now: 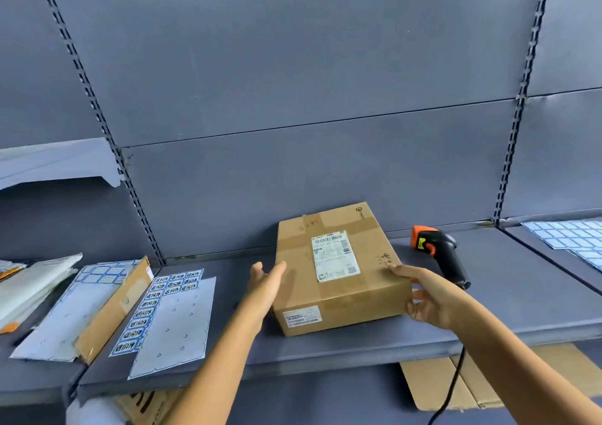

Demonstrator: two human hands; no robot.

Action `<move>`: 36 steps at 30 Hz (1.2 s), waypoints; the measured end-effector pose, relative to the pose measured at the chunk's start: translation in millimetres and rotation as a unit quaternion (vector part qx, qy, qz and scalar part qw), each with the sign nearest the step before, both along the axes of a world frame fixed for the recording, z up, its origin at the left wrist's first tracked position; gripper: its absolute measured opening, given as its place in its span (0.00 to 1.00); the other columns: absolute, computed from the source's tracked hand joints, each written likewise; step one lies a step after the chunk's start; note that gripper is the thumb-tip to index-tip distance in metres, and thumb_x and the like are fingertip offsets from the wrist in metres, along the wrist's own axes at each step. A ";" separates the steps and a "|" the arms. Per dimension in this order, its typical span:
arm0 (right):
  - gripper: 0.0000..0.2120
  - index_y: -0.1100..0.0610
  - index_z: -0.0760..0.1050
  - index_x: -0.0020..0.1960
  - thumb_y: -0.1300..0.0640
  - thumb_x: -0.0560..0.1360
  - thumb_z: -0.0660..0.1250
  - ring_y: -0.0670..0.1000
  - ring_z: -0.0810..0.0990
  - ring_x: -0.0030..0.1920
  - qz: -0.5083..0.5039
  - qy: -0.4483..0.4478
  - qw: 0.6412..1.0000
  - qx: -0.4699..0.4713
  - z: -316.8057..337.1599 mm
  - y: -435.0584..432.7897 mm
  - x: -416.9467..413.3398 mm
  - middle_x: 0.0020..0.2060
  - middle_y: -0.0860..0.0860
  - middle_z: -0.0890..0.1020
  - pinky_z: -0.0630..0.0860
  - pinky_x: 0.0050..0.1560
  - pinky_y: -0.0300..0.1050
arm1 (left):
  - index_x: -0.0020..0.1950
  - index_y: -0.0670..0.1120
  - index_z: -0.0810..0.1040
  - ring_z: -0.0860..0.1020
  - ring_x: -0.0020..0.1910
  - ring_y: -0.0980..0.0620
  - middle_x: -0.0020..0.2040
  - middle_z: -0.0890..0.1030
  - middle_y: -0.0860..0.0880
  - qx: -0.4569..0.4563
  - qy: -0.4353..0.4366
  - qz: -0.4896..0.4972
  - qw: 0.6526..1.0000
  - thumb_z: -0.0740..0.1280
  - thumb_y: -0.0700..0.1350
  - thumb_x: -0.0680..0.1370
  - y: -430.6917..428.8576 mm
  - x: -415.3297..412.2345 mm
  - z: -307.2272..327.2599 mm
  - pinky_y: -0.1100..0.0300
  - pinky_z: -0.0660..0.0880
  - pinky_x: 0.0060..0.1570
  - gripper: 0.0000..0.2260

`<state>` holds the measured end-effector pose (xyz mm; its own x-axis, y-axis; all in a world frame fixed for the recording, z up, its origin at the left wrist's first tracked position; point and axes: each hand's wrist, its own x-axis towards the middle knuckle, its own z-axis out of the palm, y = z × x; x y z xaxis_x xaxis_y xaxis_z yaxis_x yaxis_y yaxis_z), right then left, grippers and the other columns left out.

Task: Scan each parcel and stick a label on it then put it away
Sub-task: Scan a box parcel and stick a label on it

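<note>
Far left on the grey metal shelf [325, 349]: a heap of white plastic mailer bags [35, 289], count unclear, then 1 flat brown cardboard piece [114, 310] with 1 mostly peeled label sheet [71, 314] lying on it. Next, 2 overlapping white sticker sheets [172, 320] w/ blue-bordered labels, the upper one nearly bare.

Centre now: left hand [265, 289] flat against the left side of the brown cardboard parcel box [335, 271], fingers straight and close together, pressing, not wrapped round. The box sits on the shelf, mid-bay, 1 white shipping label [335, 255] on top, 1 smaller barcode sticker [301, 317] on the front face. Right hand [430, 304] at the near right corner, thumb on the top edge, fingers curled loosely down the side. So 2 hands, 1 parcel between them.

Just right, behind the right hand: 1 black-and-orange handheld barcode scanner [439, 255] lying on the shelf, cable [449, 388] dropping over the front edge. Far right, next bay: more blue-grid label sheets [566, 234], at least 2. Below the shelf, brown cardboard [433, 385].
</note>
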<state>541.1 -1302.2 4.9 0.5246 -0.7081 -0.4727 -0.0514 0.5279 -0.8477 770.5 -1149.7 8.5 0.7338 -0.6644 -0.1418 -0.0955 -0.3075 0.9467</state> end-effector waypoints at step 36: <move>0.04 0.68 0.72 0.42 0.68 0.72 0.67 0.55 0.73 0.29 -0.167 0.117 0.963 -0.177 -33.8 -89.2 -23.5 0.31 0.58 0.73 0.70 0.30 0.44 | 0.63 0.48 0.72 0.82 0.53 0.52 0.56 0.83 0.48 -0.207 0.181 -0.120 0.954 0.71 0.43 0.68 -42.2 7.9 -45.2 0.49 0.76 0.56 0.24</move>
